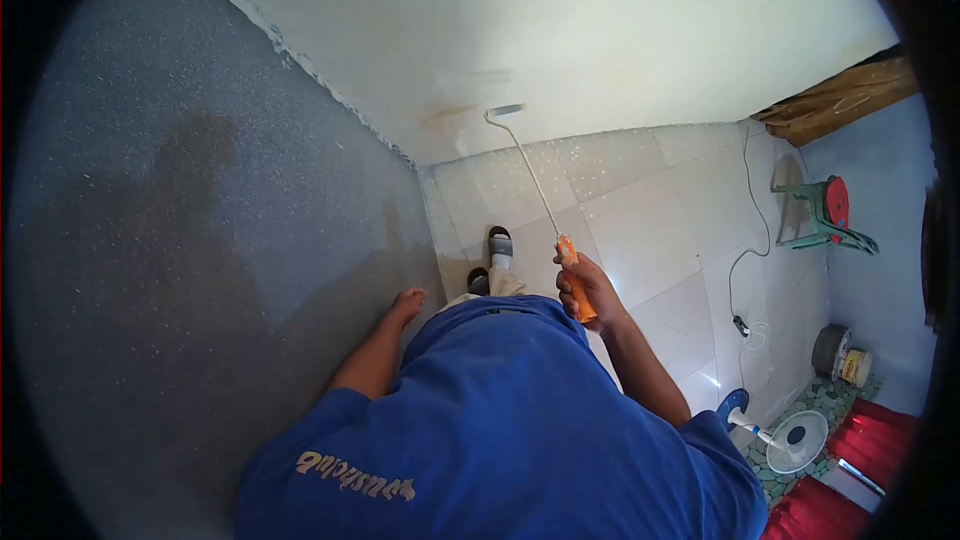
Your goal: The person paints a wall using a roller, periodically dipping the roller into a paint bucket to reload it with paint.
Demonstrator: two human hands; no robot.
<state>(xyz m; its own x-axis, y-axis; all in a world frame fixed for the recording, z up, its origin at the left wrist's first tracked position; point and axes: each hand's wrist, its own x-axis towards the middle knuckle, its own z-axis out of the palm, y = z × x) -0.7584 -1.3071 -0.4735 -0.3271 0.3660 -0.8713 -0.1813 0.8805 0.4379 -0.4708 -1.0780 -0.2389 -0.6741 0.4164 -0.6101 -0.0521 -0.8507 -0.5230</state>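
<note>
My right hand (592, 292) is wrapped round the orange handle of a paint roller (538, 180). The roller's thin metal frame reaches up and away from me, and its head lies against the lower part of the pale wall (640, 30), close to a brownish smear. My left hand (408, 304) hangs at my left side near the grey wall (200, 190), its fingers curled in with nothing visible in them.
Pale floor tiles (640, 240) lie under my sandalled feet. To the right are a cable (732, 275), a green stool (815, 212) with a red top, a wooden piece (840, 100), buckets (832, 352), a standing fan (796, 440) and red cloth (872, 445).
</note>
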